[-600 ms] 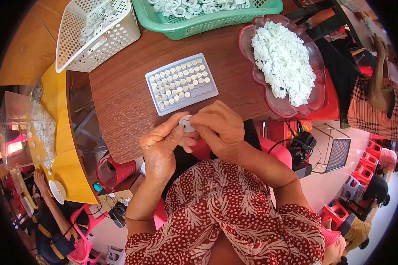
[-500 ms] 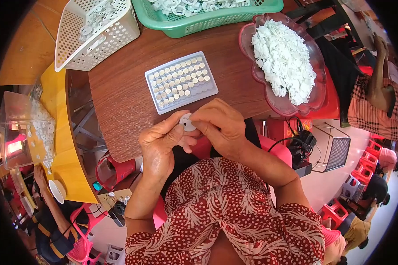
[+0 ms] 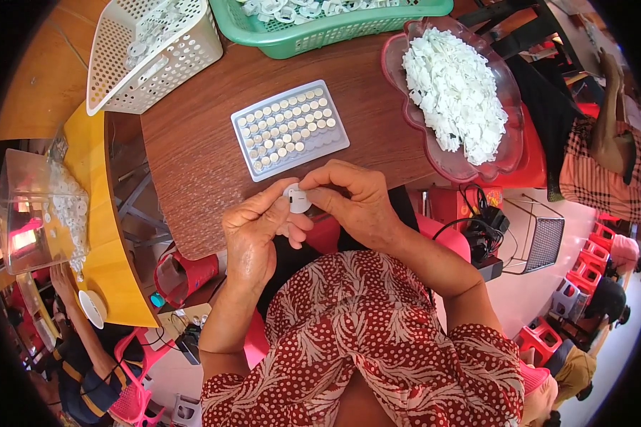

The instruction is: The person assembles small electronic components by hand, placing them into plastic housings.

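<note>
Just in front of my body, a small round white plastic disc point(image 3: 300, 202) with a dark slot in it is held up between both hands. The thumb and fingers of my left hand point(image 3: 253, 231) pinch its left edge. At its right edge are the closed thumb and forefinger of my right hand point(image 3: 356, 203); whether a smaller piece sits between them I cannot make out. Beyond the hands, a pale plastic tray point(image 3: 327, 146) lies on the brown table point(image 3: 192, 192), holding rows of silvery button cells point(image 3: 285, 128). Several pockets at its near right hold none.
A white perforated basket point(image 3: 153, 70) and a green basket point(image 3: 335, 35) of white plastic parts stand at the back. A pink flower-shaped bowl point(image 3: 454, 169) heaped with small white pieces point(image 3: 456, 92) is at right. Left, a co-worker's arm point(image 3: 75, 302) reaches toward a yellow table point(image 3: 114, 256).
The disc now faces up more openly, its dark slot further left. My right fingers have shifted from over its face to its right edge.
</note>
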`<action>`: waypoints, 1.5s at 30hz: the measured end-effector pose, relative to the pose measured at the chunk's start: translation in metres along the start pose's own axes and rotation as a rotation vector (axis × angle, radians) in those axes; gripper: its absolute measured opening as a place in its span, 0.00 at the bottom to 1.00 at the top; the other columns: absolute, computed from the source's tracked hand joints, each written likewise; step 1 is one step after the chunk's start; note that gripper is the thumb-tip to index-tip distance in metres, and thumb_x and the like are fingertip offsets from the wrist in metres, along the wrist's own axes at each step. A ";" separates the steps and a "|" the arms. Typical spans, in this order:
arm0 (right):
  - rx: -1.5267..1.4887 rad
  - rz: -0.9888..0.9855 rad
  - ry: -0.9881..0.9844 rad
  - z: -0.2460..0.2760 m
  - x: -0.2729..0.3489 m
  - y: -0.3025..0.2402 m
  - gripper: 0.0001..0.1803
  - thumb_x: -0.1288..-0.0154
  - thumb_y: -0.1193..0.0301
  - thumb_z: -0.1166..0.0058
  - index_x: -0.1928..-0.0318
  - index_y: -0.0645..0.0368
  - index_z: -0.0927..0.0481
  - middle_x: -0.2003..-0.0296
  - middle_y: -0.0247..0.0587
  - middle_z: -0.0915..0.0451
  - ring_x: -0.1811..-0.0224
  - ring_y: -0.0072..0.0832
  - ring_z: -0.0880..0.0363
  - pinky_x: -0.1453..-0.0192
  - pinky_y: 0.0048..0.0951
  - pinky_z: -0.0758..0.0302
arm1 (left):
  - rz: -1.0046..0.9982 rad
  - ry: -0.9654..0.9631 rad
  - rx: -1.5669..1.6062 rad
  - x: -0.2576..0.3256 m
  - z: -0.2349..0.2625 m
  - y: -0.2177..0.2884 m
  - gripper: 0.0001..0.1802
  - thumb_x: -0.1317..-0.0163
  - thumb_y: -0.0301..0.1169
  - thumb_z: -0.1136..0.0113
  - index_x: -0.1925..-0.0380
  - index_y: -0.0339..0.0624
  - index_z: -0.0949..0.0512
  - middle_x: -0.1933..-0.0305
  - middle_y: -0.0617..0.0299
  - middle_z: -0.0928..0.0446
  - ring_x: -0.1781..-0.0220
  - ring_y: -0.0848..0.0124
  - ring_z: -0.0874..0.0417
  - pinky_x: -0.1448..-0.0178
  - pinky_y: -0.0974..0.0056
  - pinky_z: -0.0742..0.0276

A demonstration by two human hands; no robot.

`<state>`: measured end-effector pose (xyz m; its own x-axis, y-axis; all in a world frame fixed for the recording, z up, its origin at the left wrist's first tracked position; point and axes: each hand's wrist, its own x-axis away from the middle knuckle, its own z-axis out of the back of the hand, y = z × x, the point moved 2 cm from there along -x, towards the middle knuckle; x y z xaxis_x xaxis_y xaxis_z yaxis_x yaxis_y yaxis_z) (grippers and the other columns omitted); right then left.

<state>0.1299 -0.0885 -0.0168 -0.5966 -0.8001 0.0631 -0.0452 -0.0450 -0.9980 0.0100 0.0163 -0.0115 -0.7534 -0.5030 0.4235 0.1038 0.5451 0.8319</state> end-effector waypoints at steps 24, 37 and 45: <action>-0.140 -0.097 -0.078 -0.002 0.005 0.005 0.09 0.39 0.80 0.46 0.57 0.67 0.24 0.65 0.35 0.21 0.65 0.16 0.23 0.61 0.18 0.24 | -0.028 0.105 -0.039 0.004 0.000 -0.003 0.14 0.40 0.26 0.40 0.57 0.26 0.23 0.70 0.50 0.19 0.78 0.70 0.20 0.78 0.72 0.26; 0.350 0.536 0.088 -0.005 0.007 -0.007 0.11 0.50 0.82 0.40 0.63 0.64 0.22 0.72 0.39 0.23 0.73 0.28 0.25 0.70 0.27 0.31 | -0.082 0.017 0.069 0.007 -0.001 -0.006 0.16 0.37 0.26 0.45 0.52 0.25 0.26 0.65 0.48 0.20 0.74 0.67 0.18 0.76 0.70 0.22; 0.266 0.448 0.061 -0.003 0.006 -0.008 0.09 0.50 0.84 0.41 0.66 0.64 0.21 0.72 0.39 0.23 0.71 0.29 0.25 0.69 0.26 0.32 | -0.069 0.018 0.116 0.006 -0.003 -0.008 0.17 0.36 0.27 0.45 0.52 0.25 0.27 0.65 0.47 0.20 0.74 0.66 0.17 0.76 0.69 0.22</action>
<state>0.1243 -0.0909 -0.0088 -0.5569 -0.7395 -0.3782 0.4254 0.1372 -0.8945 0.0062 0.0071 -0.0144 -0.7446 -0.5532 0.3736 -0.0245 0.5819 0.8129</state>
